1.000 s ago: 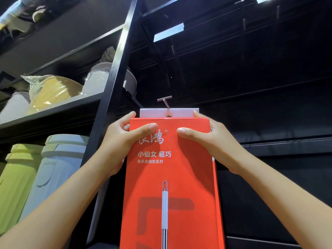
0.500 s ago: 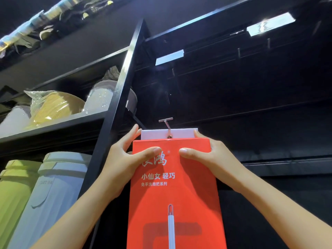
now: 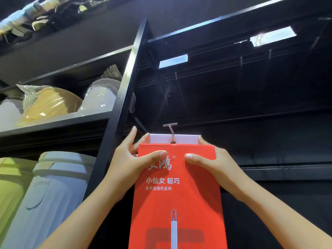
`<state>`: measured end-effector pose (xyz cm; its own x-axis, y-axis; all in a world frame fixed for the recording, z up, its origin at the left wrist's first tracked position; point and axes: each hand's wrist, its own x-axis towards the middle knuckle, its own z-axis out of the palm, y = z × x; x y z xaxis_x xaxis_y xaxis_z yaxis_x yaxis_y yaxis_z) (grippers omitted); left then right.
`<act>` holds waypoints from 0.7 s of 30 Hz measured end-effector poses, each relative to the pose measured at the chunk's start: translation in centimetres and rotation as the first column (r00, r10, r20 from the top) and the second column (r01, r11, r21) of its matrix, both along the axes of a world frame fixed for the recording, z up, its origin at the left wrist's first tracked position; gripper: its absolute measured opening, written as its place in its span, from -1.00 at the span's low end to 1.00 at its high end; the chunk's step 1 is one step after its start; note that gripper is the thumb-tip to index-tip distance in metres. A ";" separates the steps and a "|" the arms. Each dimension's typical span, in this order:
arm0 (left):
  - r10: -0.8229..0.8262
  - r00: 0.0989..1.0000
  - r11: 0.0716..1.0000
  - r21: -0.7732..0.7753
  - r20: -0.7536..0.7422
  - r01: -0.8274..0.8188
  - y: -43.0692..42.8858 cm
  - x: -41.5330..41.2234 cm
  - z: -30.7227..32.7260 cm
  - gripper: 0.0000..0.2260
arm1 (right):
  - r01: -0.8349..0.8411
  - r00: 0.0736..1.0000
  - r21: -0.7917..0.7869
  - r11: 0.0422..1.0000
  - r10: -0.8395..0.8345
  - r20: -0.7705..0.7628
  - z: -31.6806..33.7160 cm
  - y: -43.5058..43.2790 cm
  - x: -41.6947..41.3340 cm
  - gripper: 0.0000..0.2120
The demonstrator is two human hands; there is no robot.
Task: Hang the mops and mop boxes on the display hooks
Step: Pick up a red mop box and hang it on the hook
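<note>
A tall red mop box (image 3: 177,198) with white lettering and a printed mop picture stands upright before the black display wall. Its white top flap (image 3: 186,138) sits on a metal display hook (image 3: 171,131), whose tip pokes through the flap's hole. My left hand (image 3: 131,162) grips the box's upper left corner, thumb across the red front, fingers behind. Opposite it, my right hand (image 3: 213,163) grips the upper right corner in the same way.
A black upright post (image 3: 124,105) separates the hook wall from shelves on the left. Those shelves carry wrapped basins (image 3: 52,103) above and a grey bucket (image 3: 48,194) and green bucket (image 3: 10,191) below. More bare hooks (image 3: 240,69) stick out higher on the dark wall.
The view has tilted upward, so box and hands sit lower in frame. The flap stays on the hook and both hands keep their grip on the top corners.
</note>
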<state>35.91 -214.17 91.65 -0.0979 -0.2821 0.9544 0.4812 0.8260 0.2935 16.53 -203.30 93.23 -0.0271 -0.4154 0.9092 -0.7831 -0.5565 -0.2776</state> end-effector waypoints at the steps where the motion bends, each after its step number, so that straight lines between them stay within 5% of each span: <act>1: -0.002 1.000 1.000 0.012 0.009 0.001 0.0 0.1 0.2 0.17 | -0.005 1.000 0.003 1.000 0.005 -0.004 0.1 0.1 0.2 -0.23; 4: 0.002 0.999 0.999 0.051 0.044 -0.004 -0.2 0.3 0.9 0.26 | -0.015 1.000 0.034 0.999 0.015 -0.003 0.4 0.6 0.7 -0.46; 14: -0.075 0.993 0.982 0.178 0.089 0.058 -1.2 -2.3 -0.2 0.23 | 0.013 0.994 0.142 0.990 -0.028 0.103 -0.8 0.3 -0.8 -0.67; 21: 0.027 0.995 0.976 0.211 0.100 -0.048 -2.8 -4.9 -1.1 0.16 | 0.044 0.986 0.092 0.995 -0.058 0.154 -1.4 -1.5 -3.0 -0.23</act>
